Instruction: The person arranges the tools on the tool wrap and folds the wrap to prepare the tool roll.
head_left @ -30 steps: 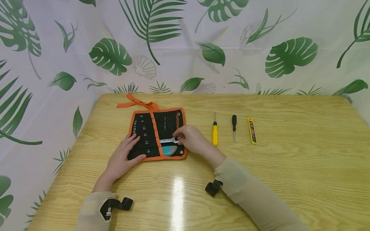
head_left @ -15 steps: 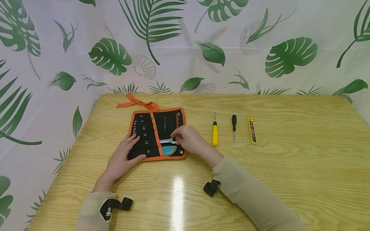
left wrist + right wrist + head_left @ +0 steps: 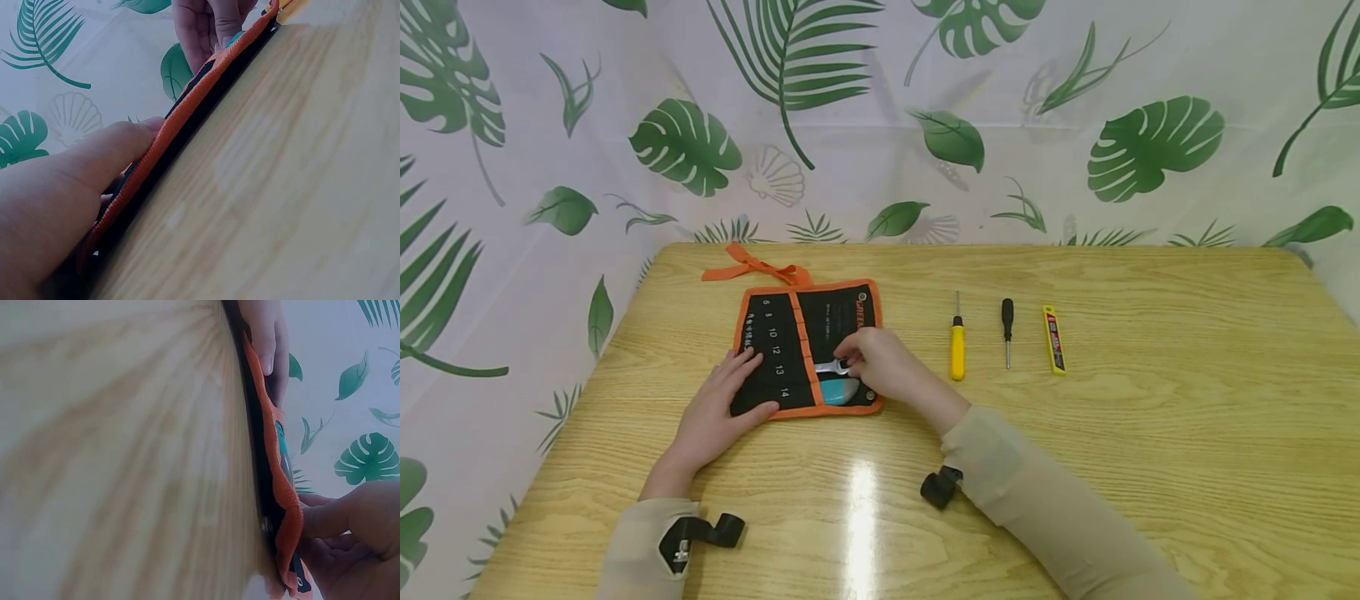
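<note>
In the head view a black tool pouch with orange trim and numbered pockets lies unrolled on the table. My left hand rests with spread fingers on its left part, thumb along the near edge; the left wrist view shows that thumb on the orange border. Between the thumb and fingers of my right hand is the end of a silver wrench, whose other end is hidden in a pocket. Just nearer to me, a teal and grey tool sticks out of the neighbouring pocket.
Right of the pouch lie a yellow-handled screwdriver, a black screwdriver and a yellow flat case with a red and black label. An orange tie trails behind the pouch. A leaf-print curtain hangs behind the table.
My right hand has moved left with the wrench, and less of the wrench shows outside the pocket. The left hand and the pouch have stayed in place.
</note>
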